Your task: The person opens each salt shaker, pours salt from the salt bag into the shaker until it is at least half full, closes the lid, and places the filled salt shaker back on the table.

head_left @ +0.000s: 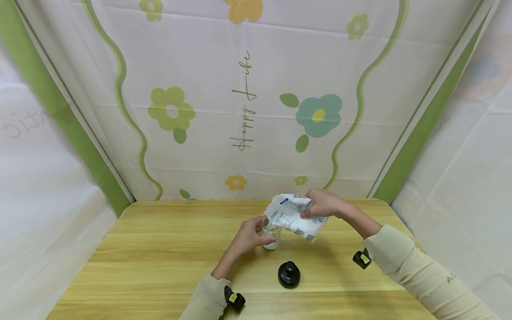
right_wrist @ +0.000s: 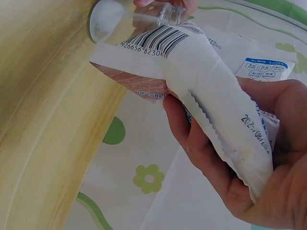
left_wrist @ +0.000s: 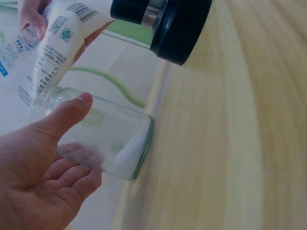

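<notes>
My left hand (head_left: 249, 235) holds a clear glass jar (left_wrist: 108, 129) upright on the table, thumb on one side and fingers round the other. White powder (left_wrist: 132, 151) lies at the bottom of the jar. In my right hand (head_left: 326, 205) is a white printed packet (head_left: 294, 215), tilted so that its torn end meets the jar's mouth. The right wrist view shows the packet's barcode (right_wrist: 160, 40) and seam, with fingers and thumb wrapped about its body. A black lid (head_left: 289, 274) with a round knob sits on the table, nearer me than the jar.
The wooden table (head_left: 168, 258) reaches back to a printed curtain (head_left: 208, 133) with flowers and lettering. More curtain hangs at both sides. A small black device is strapped at each sleeve cuff.
</notes>
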`<state>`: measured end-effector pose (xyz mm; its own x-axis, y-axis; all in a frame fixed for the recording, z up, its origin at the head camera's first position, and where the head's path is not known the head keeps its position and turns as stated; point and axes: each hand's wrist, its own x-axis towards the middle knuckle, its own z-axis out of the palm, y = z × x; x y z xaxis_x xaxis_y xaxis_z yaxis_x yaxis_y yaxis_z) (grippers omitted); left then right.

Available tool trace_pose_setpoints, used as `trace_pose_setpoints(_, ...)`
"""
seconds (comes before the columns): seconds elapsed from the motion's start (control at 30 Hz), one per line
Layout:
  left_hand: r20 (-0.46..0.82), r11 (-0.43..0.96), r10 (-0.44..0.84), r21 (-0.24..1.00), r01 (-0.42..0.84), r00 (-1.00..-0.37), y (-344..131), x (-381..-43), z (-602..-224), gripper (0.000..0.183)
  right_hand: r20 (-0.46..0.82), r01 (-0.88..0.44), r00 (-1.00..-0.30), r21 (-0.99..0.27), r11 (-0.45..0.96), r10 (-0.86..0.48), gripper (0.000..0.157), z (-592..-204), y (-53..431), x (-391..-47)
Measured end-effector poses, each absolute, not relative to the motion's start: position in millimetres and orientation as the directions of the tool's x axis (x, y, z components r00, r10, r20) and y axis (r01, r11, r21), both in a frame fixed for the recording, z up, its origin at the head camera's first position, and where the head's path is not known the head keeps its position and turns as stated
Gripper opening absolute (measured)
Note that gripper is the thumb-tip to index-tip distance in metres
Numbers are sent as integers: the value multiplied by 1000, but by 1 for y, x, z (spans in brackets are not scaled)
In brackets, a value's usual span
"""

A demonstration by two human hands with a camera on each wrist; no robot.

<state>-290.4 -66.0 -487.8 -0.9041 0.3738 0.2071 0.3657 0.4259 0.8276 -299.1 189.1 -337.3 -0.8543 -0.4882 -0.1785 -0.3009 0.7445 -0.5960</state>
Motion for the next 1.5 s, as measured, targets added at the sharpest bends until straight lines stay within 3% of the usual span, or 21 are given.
trace_pose_setpoints(1.5, 197, 444, 368, 822, 358, -909, -66, -290, -487, 56, -187, -312, -849, -578, 754, -495, 20, -335, 187, -299)
